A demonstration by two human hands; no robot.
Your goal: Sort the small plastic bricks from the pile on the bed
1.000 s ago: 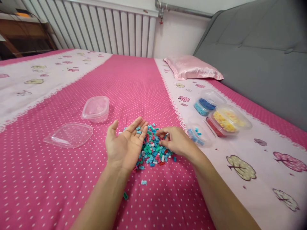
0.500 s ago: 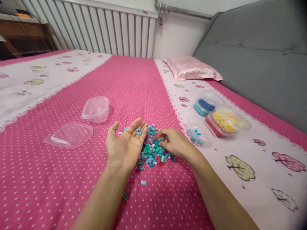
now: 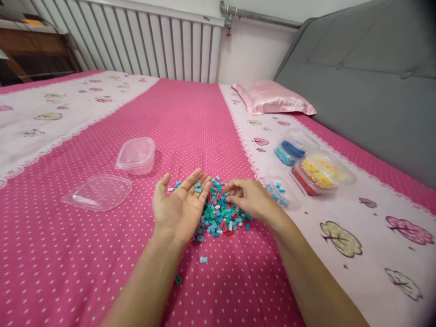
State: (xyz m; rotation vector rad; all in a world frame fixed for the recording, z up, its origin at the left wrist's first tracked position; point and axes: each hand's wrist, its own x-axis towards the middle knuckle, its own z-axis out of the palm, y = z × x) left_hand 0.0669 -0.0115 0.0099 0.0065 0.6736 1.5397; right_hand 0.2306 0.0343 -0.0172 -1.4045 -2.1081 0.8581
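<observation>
A heap of small toy bricks [image 3: 218, 220] in blue, green, red and white lies on the pink bedspread. My left hand [image 3: 180, 206] is palm up at the heap's left side, fingers stretched out, with a few light-blue toy bricks [image 3: 198, 190] resting on them. Over the heap's right side, my right hand [image 3: 247, 197] is closed in a pinch, and a blue toy brick [image 3: 227, 194] shows between thumb and forefinger. Toward me lie a loose pale-blue brick [image 3: 203, 260] and a green brick [image 3: 177, 279].
On the right, a small clear tub [image 3: 289, 193] holds blue bricks. Behind it stand tubs of yellow bricks [image 3: 316, 172], red bricks [image 3: 303, 182] and blue bricks [image 3: 293, 149]. A clear container [image 3: 136, 154] and clear lid [image 3: 98, 193] lie left. A pink pillow [image 3: 272, 97] sits farther back.
My right hand has lifted slightly, its pinched fingers now showing a blue brick. My left hand has barely shifted, still bearing the light-blue bricks.
</observation>
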